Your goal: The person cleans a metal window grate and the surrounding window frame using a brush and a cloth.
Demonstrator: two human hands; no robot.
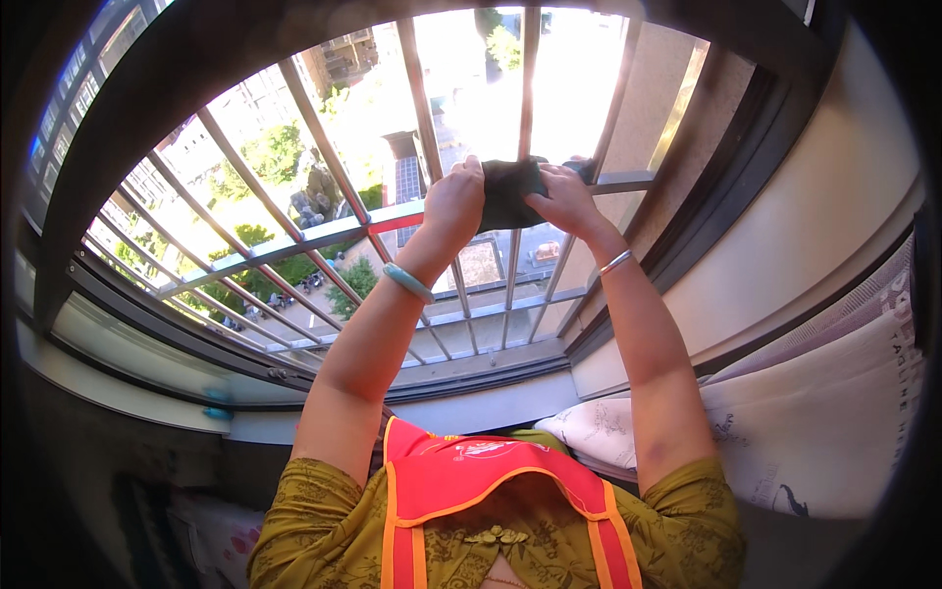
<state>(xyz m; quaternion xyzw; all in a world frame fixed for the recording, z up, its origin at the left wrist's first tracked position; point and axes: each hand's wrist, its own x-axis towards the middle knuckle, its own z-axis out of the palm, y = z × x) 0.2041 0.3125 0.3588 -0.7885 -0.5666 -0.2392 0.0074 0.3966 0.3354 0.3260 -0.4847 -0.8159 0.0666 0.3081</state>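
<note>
A dark cloth (509, 197) is stretched between my two raised hands, against the horizontal rail (331, 234) of a metal window grille. My left hand (458, 197) grips the cloth's left end, its fingers curled over the top. On the cloth's right part lies my right hand (565, 193), thumb in front, some fingers hidden behind the fabric; more dark fabric shows beyond it. Part of the rail is hidden behind the cloth. A pale green bangle (408, 283) circles my left wrist, and a silver bracelet (616, 262) my right.
The dark window frame (725, 169) curves round the opening, with the sill (478, 408) below. Upright grille bars (316, 136) cross the view, and buildings and trees show far below. A printed curtain (809, 420) hangs at the right, close to my right arm.
</note>
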